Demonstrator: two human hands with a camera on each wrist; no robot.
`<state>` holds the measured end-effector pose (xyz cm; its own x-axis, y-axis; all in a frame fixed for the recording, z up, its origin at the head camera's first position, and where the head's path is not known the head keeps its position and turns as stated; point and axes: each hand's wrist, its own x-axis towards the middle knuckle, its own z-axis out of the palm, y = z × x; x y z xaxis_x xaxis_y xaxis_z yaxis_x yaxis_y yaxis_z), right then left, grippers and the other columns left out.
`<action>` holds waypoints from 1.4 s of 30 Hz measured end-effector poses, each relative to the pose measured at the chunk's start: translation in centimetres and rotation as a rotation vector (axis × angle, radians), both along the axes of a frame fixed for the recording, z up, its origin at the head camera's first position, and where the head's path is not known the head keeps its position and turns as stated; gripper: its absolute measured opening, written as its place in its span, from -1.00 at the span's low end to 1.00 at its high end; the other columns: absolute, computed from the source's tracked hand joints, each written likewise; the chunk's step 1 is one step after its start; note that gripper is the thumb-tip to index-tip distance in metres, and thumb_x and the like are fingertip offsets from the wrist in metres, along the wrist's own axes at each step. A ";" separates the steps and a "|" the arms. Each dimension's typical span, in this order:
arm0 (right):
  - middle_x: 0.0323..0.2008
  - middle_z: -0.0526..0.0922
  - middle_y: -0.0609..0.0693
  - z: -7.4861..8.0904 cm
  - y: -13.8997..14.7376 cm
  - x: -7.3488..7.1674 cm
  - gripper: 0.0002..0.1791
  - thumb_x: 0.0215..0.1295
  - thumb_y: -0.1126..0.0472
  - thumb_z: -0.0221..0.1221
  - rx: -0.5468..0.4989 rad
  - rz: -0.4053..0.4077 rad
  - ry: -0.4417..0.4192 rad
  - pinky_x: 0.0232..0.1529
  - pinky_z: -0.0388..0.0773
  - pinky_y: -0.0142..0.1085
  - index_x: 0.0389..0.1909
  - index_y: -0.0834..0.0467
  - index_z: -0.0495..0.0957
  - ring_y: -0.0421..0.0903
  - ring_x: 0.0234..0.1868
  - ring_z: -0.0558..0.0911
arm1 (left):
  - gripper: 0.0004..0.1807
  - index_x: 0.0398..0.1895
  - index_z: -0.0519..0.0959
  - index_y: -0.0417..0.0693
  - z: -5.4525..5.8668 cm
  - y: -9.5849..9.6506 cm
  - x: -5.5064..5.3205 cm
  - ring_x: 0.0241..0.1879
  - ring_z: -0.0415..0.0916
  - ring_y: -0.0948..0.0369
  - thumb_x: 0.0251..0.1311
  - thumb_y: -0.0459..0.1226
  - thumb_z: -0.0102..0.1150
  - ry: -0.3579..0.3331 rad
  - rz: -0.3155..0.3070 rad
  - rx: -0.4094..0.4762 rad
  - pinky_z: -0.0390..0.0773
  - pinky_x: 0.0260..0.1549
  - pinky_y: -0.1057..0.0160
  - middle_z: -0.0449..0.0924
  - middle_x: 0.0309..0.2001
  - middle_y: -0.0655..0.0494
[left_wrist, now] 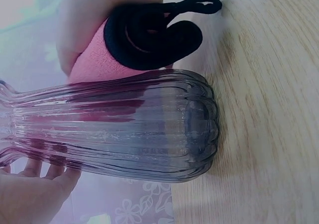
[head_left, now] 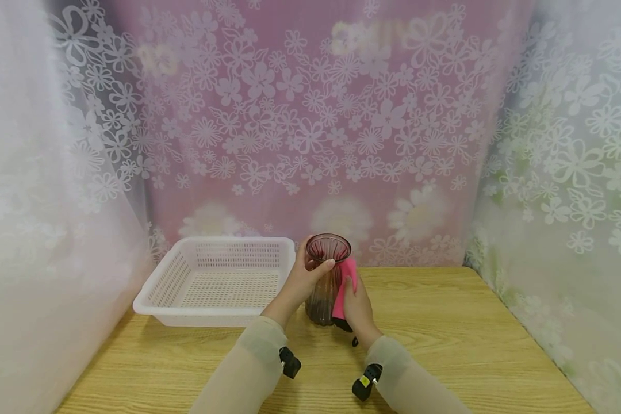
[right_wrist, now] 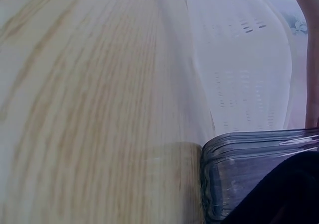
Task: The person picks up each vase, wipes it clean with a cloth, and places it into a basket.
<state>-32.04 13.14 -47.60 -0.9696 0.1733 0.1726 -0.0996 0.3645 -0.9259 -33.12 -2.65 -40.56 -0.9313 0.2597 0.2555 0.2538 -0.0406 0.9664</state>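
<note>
Vase: I see the ribbed glass vase (head_left: 321, 299) about upright near the middle of the desk (head_left: 445, 333), just right of the white basket (head_left: 212, 317); its base seems to rest on the wood.
Left hand: the left hand (head_left: 306, 277) grips the neck from the left, thumb on the near side below the rim.
Right hand: the right hand (head_left: 359, 305) grips the pink cloth (head_left: 339, 305) at the vase's right side.
Cloth: its pink face appears to touch the glass; the rolled black end (left_wrist: 149, 40) sits low, its loop (left_wrist: 215, 6) pointing toward the desk.
Steadying: I'd let the left hand do the holding, firm without squeezing, since smooth glass could twist.
Pressure: I want the cloth flat and evenly pressed, so it reaches between ribs without tipping the vase.
Risk: I'd guard against the loop catching under the base.
</note>
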 end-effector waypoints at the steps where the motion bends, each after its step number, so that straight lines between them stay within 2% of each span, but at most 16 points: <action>1: 0.19 0.50 0.27 -0.1 0.1 0.0 -0.28 0.60 -0.22 -0.31 0.002 0.001 -0.011 0.13 0.42 0.10 0.58 0.11 0.03 0.18 0.13 0.54 | -0.01 0.63 -0.21 0.17 0.0 0.0 -0.1 0.38 0.27 -0.12 0.35 -0.18 0.24 -0.002 0.001 -0.001 0.40 0.20 -0.10 0.16 0.48 -0.23; 3: 0.20 0.49 0.28 -0.2 0.2 -0.1 -0.27 0.60 -0.23 -0.32 0.010 0.004 -0.037 0.18 0.39 0.12 0.57 0.14 0.05 0.21 0.18 0.51 | 0.00 0.63 -0.22 0.15 0.0 0.0 -0.2 0.38 0.26 -0.13 0.35 -0.20 0.24 -0.005 -0.003 0.001 0.41 0.19 -0.11 0.14 0.48 -0.26; 7: 0.41 0.31 0.29 -0.3 0.6 -0.3 -0.25 0.60 -0.23 -0.32 0.024 0.030 -0.099 0.35 0.20 0.19 0.57 0.18 0.05 0.26 0.41 0.29 | 0.00 0.63 -0.23 0.15 -0.1 0.0 -0.3 0.40 0.24 -0.14 0.34 -0.18 0.25 -0.007 -0.004 -0.001 0.42 0.19 -0.10 0.12 0.49 -0.30; 10: 0.46 0.22 0.31 -0.3 0.9 -0.4 -0.25 0.61 -0.22 -0.32 0.028 0.049 -0.139 0.39 0.12 0.19 0.56 0.23 0.06 0.29 0.45 0.20 | -0.01 0.63 -0.20 0.19 -0.1 0.0 -0.1 0.40 0.24 -0.13 0.34 -0.15 0.25 -0.001 -0.001 0.001 0.42 0.19 -0.10 0.13 0.48 -0.28; 18: 0.40 0.26 0.41 -0.3 1.4 -0.7 -0.26 0.63 -0.16 -0.35 0.085 0.054 -0.201 0.38 0.13 0.20 0.50 0.33 0.10 0.34 0.41 0.24 | -0.03 0.61 -0.16 0.35 -0.1 0.1 0.1 0.43 0.22 -0.07 0.33 -0.09 0.27 -0.016 0.006 0.008 0.39 0.22 -0.12 0.10 0.51 -0.22; 26: 0.39 0.27 0.42 -0.1 1.9 -1.1 -0.29 0.65 -0.11 -0.35 0.113 0.093 -0.242 0.38 0.15 0.18 0.49 0.38 0.11 0.34 0.41 0.24 | 0.01 0.63 -0.25 0.21 0.0 0.0 0.2 0.45 0.15 -0.15 0.35 -0.14 0.24 -0.011 -0.003 0.006 0.36 0.24 -0.16 0.03 0.52 -0.27; 30: 0.29 0.39 0.39 0.1 2.4 -1.3 -0.31 0.65 -0.08 -0.32 0.116 0.138 -0.277 0.33 0.22 0.14 0.47 0.40 0.15 0.26 0.31 0.37 | 0.00 0.63 -0.21 0.25 0.0 0.0 0.1 0.44 0.16 -0.14 0.35 -0.12 0.25 -0.007 -0.002 0.009 0.37 0.24 -0.14 0.07 0.51 -0.26; 33: 0.05 0.52 0.30 0.4 2.8 -1.4 -0.33 0.65 -0.06 -0.31 0.144 0.170 -0.297 0.21 0.33 0.06 0.43 0.41 0.21 0.14 0.09 0.49 | -0.01 0.62 -0.18 0.29 -0.1 0.0 0.1 0.44 0.18 -0.13 0.34 -0.11 0.27 -0.007 0.004 0.007 0.38 0.23 -0.14 0.09 0.51 -0.23; 37: -0.22 0.53 0.17 0.7 3.3 -1.5 -0.36 0.64 -0.05 -0.30 0.157 0.199 -0.323 0.00 0.41 -0.09 0.39 0.38 0.27 0.02 -0.18 0.53 | -0.01 0.62 -0.16 0.33 -0.2 0.1 0.1 0.44 0.19 -0.11 0.32 -0.10 0.29 -0.013 0.012 0.008 0.36 0.25 -0.13 0.09 0.51 -0.20; 39: -0.25 0.53 0.19 0.8 3.5 -1.6 -0.37 0.63 -0.05 -0.28 0.150 0.209 -0.334 -0.07 0.42 -0.11 0.37 0.37 0.29 0.04 -0.23 0.54 | -0.01 0.62 -0.17 0.30 -0.2 0.1 0.0 0.43 0.19 -0.12 0.33 -0.09 0.28 -0.005 0.011 0.008 0.37 0.24 -0.13 0.10 0.51 -0.21; 42: -0.15 0.54 0.21 1.2 3.7 -1.6 -0.35 0.62 -0.07 -0.26 0.161 0.209 -0.352 -0.05 0.39 -0.12 0.41 0.37 0.26 0.03 -0.19 0.52 | 0.00 0.62 -0.18 0.29 -0.3 0.0 0.0 0.43 0.19 -0.13 0.32 -0.08 0.29 -0.006 0.010 0.008 0.36 0.25 -0.13 0.11 0.51 -0.19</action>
